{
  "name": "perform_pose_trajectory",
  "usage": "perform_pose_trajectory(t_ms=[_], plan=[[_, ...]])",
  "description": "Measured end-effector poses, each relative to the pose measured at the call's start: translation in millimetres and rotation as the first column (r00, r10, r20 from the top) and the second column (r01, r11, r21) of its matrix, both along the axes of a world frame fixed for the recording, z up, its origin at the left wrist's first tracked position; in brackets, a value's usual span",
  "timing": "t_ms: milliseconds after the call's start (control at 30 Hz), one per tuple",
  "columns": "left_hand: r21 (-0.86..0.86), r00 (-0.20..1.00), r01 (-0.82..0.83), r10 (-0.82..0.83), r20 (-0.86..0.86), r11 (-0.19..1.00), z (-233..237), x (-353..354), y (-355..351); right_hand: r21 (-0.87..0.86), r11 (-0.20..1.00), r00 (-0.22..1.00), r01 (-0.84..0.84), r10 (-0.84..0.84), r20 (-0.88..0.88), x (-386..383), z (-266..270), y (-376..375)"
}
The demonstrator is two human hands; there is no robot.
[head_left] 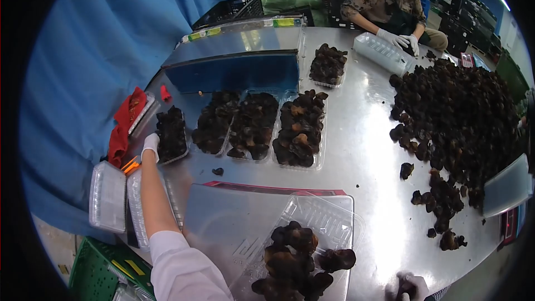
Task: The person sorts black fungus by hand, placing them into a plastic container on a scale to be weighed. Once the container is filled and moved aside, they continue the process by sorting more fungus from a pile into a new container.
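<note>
My left hand [150, 144], in a white glove, reaches to the left side and touches the edge of a small clear tray of dark mushrooms [171, 134]; its fingers are mostly hidden. At the bottom edge, my right hand [408, 286], also gloved, has its fingers curled around dark mushroom pieces. Between them, a clear tray [329, 212] with several dark mushrooms [291, 262] rests on a scale [212, 212]. Three filled trays [253, 125] stand in a row beyond the scale.
A large mushroom heap [457, 117] covers the right of the metal table [368, 173]. Stacked clear trays [108, 195] and a red cloth [125, 125] lie at the left. Across the table sits a co-worker [384, 0] beside stacked clear trays [383, 53]. A green crate [95, 270] stands lower left.
</note>
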State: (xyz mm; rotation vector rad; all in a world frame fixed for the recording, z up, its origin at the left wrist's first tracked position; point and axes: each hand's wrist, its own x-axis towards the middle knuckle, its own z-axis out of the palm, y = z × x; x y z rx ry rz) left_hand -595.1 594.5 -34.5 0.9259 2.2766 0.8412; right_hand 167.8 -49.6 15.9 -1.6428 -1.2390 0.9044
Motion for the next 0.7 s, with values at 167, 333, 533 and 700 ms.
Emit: perform_pose_trajectory(t_ms=[167, 333, 533, 700], plan=[[-0.186, 0.751, 0.099, -0.196, -0.63, 0.978, 43, 91, -21, -0.004, 1.0, 1.0, 0.016, -0.016, 0.008, -1, -1, -1], [0.21, 0.959, 0.273, -0.248, -0.138, 0.939, 24, 91, 8, -0.027, 1.0, 1.0, 0.0, 0.001, 0.029, 1, -1, 0], [0.415, 0.879, 0.474, -0.389, -0.275, 0.777, 66, 149, -34, 0.131, 0.99, 0.997, -0.054, 0.047, 0.055, -7, 18, 28], [0.235, 0.578, 0.793, -0.571, -0.583, 0.563, 108, 126, -48, 0.105, 0.989, 0.957, -0.1, 0.066, 0.282, 1, 22, 25]])
